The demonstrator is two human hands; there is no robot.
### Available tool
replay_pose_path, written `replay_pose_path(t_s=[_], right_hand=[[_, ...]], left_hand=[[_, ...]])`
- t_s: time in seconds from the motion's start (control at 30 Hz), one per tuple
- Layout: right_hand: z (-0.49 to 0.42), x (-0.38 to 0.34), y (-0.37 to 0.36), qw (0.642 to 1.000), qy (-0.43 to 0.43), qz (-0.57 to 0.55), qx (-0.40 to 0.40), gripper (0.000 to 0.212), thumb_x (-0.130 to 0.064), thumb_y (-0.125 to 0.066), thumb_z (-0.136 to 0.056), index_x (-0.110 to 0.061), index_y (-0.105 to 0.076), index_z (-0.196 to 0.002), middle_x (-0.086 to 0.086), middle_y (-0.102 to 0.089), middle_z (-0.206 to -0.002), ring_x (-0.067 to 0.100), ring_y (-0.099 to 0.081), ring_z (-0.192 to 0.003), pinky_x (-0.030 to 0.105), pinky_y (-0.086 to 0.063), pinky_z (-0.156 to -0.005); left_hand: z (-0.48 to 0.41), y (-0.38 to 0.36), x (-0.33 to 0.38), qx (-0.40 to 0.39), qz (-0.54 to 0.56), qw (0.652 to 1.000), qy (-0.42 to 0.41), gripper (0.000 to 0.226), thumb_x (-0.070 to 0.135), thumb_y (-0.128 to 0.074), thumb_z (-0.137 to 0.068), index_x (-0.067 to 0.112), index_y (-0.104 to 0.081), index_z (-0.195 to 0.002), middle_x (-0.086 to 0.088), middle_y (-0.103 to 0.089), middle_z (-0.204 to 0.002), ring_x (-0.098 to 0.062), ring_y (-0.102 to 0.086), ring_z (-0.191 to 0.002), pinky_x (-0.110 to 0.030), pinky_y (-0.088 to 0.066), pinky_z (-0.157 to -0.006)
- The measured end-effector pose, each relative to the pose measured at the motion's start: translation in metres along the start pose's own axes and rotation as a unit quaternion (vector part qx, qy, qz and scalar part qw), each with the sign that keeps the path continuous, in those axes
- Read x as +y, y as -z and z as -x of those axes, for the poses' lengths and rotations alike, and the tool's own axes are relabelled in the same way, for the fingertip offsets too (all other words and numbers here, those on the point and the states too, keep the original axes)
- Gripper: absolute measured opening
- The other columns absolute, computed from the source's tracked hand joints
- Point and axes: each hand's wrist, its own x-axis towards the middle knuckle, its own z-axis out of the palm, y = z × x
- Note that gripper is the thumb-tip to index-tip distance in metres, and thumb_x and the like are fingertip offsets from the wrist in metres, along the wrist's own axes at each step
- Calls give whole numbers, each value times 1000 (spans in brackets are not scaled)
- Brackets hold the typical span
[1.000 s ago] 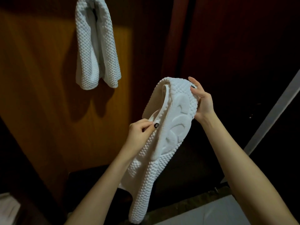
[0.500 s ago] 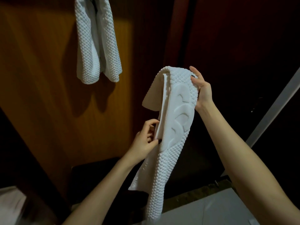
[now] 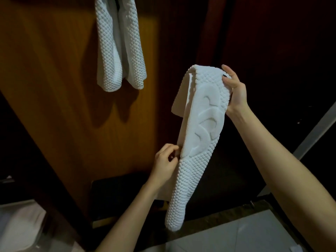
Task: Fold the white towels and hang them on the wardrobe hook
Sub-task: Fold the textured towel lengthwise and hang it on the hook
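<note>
While first towel [image 3: 118, 42] hangs done at upper left, second towel [image 3: 198, 142] sits mid-fold at centre: right hand [image 3: 234, 90] grips top fold, left hand [image 3: 165, 162] pinches side edge; hanging not yet done.

Both arms are bare and raised in front of the body. The left forearm [image 3: 131, 215] comes in from 6 o'clock and slants up toward 1 o'clock. The left hand [image 3: 164, 160] has curled fingers that pinch the edge of a towel [image 3: 198, 160] at the hand's 3 o'clock side. The right forearm [image 3: 281, 160] enters from 4 o'clock and reaches toward 11 o'clock. The right hand [image 3: 234, 90], higher, grips the towel's top fold, thumb in front, fingers behind.
</note>
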Motion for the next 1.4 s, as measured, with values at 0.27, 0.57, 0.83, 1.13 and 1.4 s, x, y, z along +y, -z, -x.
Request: replay_pose_path(t_s=[0.27, 0.57, 0.83, 1.13, 1.4], right_hand=[[-5, -4, -13, 998, -13, -56, -36, 34, -2, -44, -94, -14, -55, -124, 16, -61, -119, 29, -67, -101, 40, -56, -84], [-12, -23, -10, 978, -15, -195, -66, 30, -2, -44, -95, -12, -56, -120, 11, -73, -96, 28, -69, -94, 44, -53, -92], [-16, -18, -8, 984, -19, -166, -55, 31, -2, -44, -94, -12, -56, -120, 12, -67, -105, 28, -66, -98, 45, -51, -96], [-20, -12, 16, 984, -35, -176, -11, 29, -4, -44, -96, -13, -58, -119, 9, -75, -95, 27, -71, -92, 44, -54, -92], [-23, -20, 34, 979, -14, -200, 30, 29, -3, -48, -93, -12, -60, -119, 10, -74, -94, 28, -70, -92, 44, -55, -89]], left_hand=[[4, 21, 14, -66, 129, 986, 80, 39, -5, -61, -84, 27, -48, -102, 6, -57, -100, 8, -58, -87, -11, -45, -79], [4, 23, 31, 156, 129, 977, 74, 31, 3, -61, -87, 30, -47, -91, 6, -56, -87, -3, -55, -75, -21, -49, -65], [9, 23, 21, 1, 132, 990, 53, 36, 6, -70, -83, 34, -53, -96, 24, -58, -97, 1, -55, -99, -20, -44, -89], [7, 25, 27, 25, 219, 969, 112, 30, 4, -69, -82, 26, -53, -96, 4, -61, -100, -11, -60, -95, -23, -50, -78], [-3, 21, 36, 39, 183, 980, 73, 25, 4, -70, -82, 23, -57, -92, 6, -61, -90, -3, -59, -78, -20, -49, -69]])
